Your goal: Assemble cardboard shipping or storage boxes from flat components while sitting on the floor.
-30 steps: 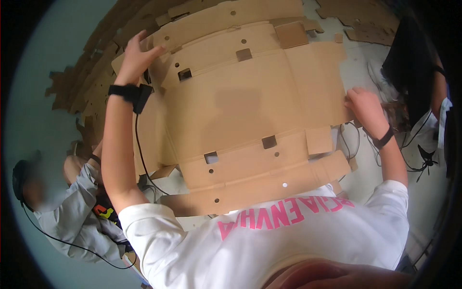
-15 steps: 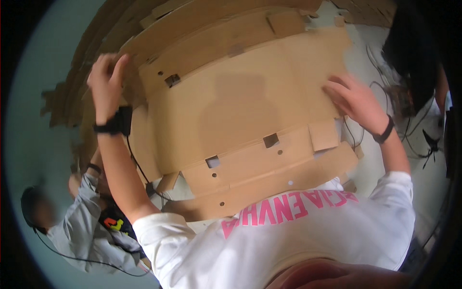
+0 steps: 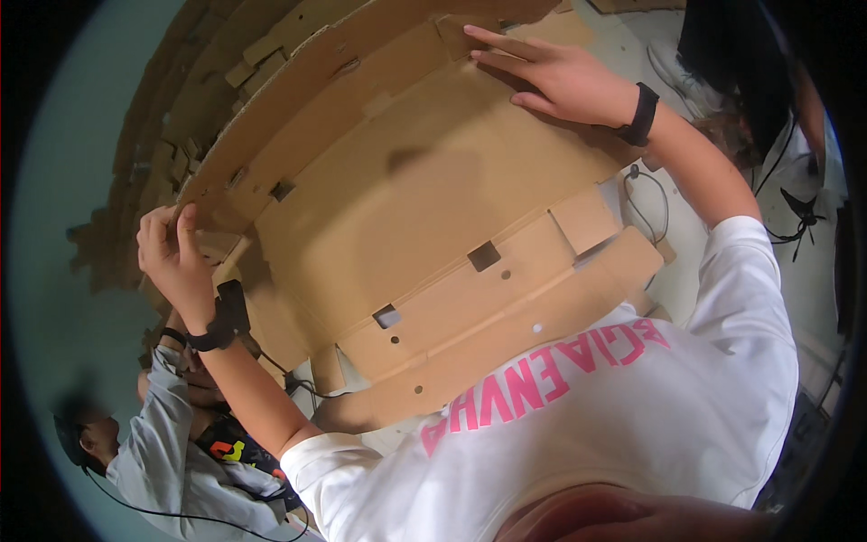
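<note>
A large brown cardboard box (image 3: 361, 244), unfolded, lies spread out in front of me. Its long far flap (image 3: 302, 86) stands raised, bent up along the crease. At that flap's left end my left hand (image 3: 176, 262) is closed on the edge, thumb on the inner side. My right hand (image 3: 569, 86) is open, fingers stretched apart, reaching over the box's right part. Its fingertips are at a small end flap (image 3: 465, 38) beside the raised far flap. The near flap (image 3: 506, 330), with square cut-outs and round holes, lies folded outward close to my shirt.
More flattened cardboard (image 3: 262, 59) is piled beyond the box at the far left. At the lower left sits another person (image 3: 149, 452) in a grey shirt. Cables (image 3: 664, 203) lie on the floor at the right, near a person in dark trousers (image 3: 736, 68).
The far flap has been folded up higher. My left hand has come nearer with its edge, while my right hand has swung far and left from the right side to the end flap.
</note>
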Motion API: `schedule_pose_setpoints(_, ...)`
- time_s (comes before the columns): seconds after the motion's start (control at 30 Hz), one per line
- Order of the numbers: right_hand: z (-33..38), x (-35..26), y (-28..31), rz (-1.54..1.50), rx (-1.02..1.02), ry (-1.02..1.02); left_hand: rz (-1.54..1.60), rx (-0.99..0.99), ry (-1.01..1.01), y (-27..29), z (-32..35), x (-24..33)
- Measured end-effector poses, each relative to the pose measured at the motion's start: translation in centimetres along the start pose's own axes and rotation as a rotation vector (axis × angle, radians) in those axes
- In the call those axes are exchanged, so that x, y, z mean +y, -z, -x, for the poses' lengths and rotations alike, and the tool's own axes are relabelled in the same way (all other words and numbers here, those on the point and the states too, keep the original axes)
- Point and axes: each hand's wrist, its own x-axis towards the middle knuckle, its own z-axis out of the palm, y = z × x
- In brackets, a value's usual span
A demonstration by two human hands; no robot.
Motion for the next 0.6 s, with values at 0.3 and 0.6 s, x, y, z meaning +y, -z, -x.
schedule_pose_setpoints(0.3,1.5,2.7,-2.8,-0.065,0.126,0.028,-0.054,-0.053,-0.107,-1.2,0.6,0.0)
schedule_pose_setpoints(0.6,3.8,4.2,-1.1,-1.104,0.140,-0.499,-0.102,-0.275,0.035,-0.6,8.6,3.7)
